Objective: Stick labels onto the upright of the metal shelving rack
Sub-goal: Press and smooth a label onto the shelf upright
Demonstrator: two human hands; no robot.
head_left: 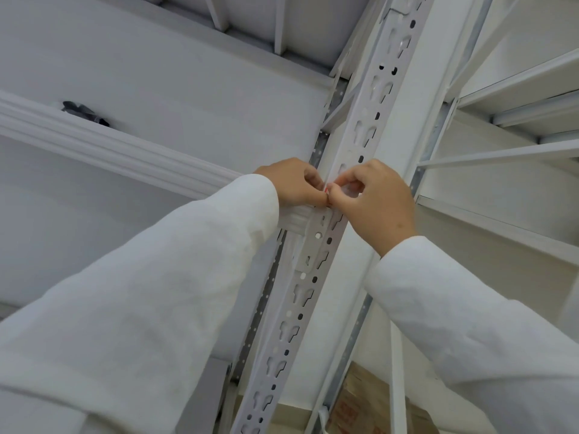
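The white perforated upright [363,120] of the metal rack runs from bottom centre to top right of the head view. My left hand [294,183] and my right hand [376,202] meet on its front face, just above where a horizontal beam [125,151] joins it. Between their fingertips is a small label [327,188] with a red edge, pinched against the upright. Most of the label is hidden by my fingers. Both arms wear white sleeves.
White shelf decks and braces [501,158] spread to the right of the upright. A dark object [84,112] lies on the left shelf above the beam. A brown cardboard box [360,402] sits on the floor at the bottom.
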